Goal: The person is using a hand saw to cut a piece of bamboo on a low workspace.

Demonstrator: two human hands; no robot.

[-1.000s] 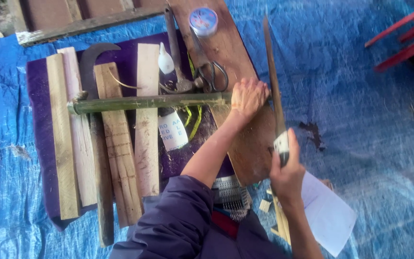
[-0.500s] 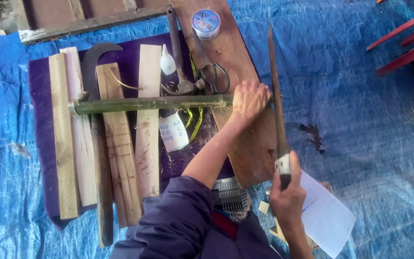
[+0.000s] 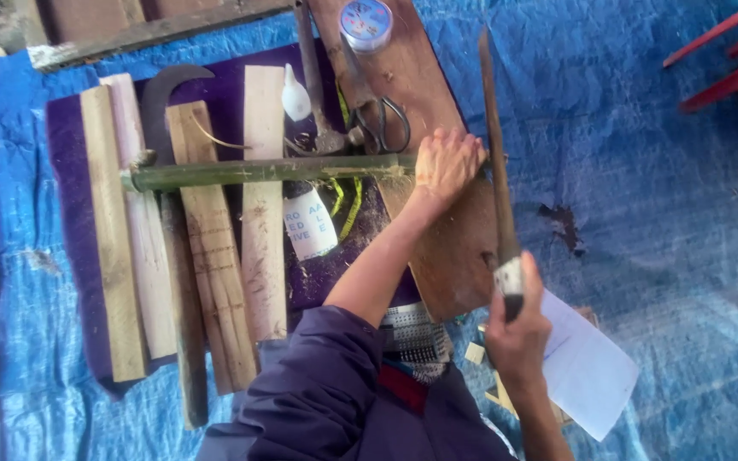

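My left hand (image 3: 446, 164) presses down on the right end of a green bamboo pole (image 3: 258, 172) that lies across several wooden slats (image 3: 215, 248) and a brown board (image 3: 450, 248). My right hand (image 3: 518, 329) grips the handle of a long machete (image 3: 495, 154). Its blade points away from me and stands just right of my left hand, by the bamboo's cut end.
A curved sickle (image 3: 164, 94), scissors (image 3: 382, 128), a white glue bottle (image 3: 295, 96), a round spool (image 3: 366, 17) and a hammer (image 3: 313, 85) lie around the board. A blue tarp (image 3: 642, 213) covers the ground. White paper (image 3: 587, 367) lies at right, red chair legs (image 3: 728, 60) at far right.
The machete has swung from a tilt to nearly upright and closer to my left hand. My left hand stays on the bamboo.
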